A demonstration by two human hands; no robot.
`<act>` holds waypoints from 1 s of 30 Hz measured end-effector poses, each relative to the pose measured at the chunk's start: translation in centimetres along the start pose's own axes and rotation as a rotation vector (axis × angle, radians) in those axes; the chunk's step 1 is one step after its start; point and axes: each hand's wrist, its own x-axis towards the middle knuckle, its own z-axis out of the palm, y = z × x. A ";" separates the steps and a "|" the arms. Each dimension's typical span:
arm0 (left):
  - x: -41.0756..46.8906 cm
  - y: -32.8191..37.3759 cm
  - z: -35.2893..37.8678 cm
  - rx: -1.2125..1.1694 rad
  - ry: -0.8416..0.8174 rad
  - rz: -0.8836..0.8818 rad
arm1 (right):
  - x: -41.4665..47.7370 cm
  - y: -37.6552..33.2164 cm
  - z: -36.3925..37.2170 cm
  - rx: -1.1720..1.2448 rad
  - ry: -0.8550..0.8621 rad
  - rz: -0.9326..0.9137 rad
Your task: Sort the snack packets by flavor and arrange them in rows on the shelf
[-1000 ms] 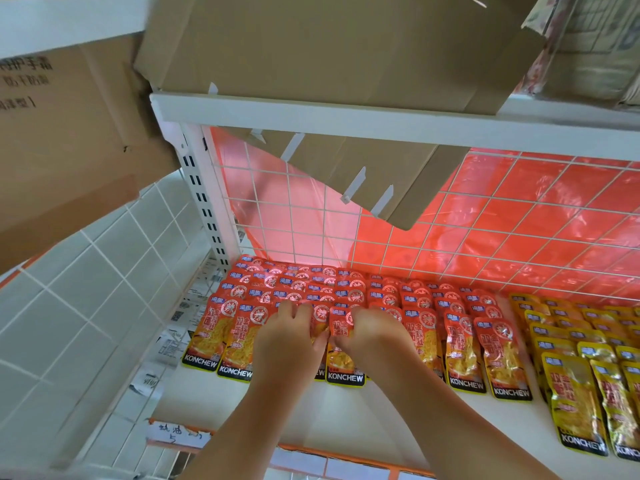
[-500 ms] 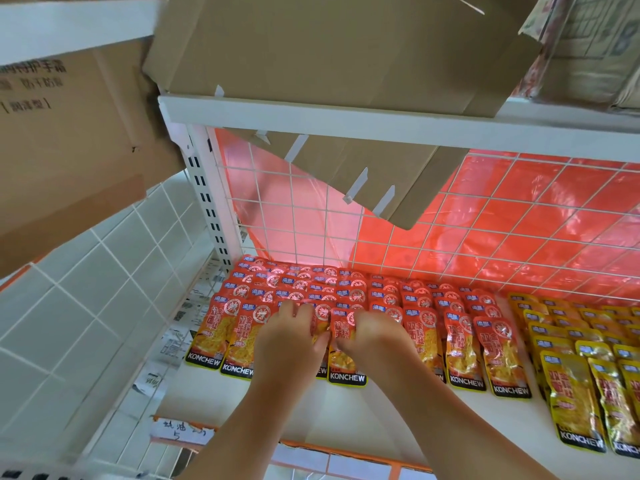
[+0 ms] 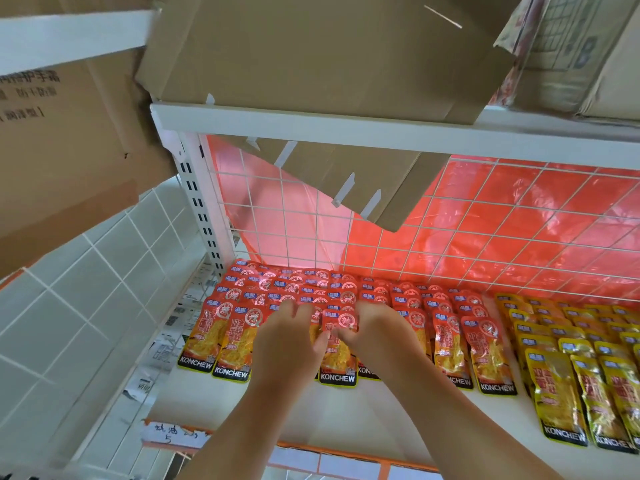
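Red Konchew snack packets lie in overlapping rows across the left and middle of the white shelf. Yellow Konchew packets fill rows on the right. My left hand rests with straight fingers on the red rows, covering the front packets beneath it. My right hand is right beside it, fingers curled over the top edge of a front red packet that shows between the two hands. The thumbs nearly touch.
A white wire grid with red plastic behind it backs the shelf. Cardboard boxes sit on the shelf board above, and one flap hangs down at the back. White tiled wall is on the left. A handwritten label is on the front rail.
Both hands stay on the same red packets at the row's front; only the view has shifted slightly.
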 end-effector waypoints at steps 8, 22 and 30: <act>1.8 5.4 -2.9 -0.233 0.109 0.164 | -0.7 2.4 -6.9 0.080 0.115 -0.059; 3.6 36.5 -15.5 -0.441 0.246 0.678 | -16.0 19.2 -33.8 0.083 0.773 -0.198; -1.8 58.8 -19.2 -0.508 0.196 0.994 | -33.8 34.1 -45.8 -0.053 0.978 -0.019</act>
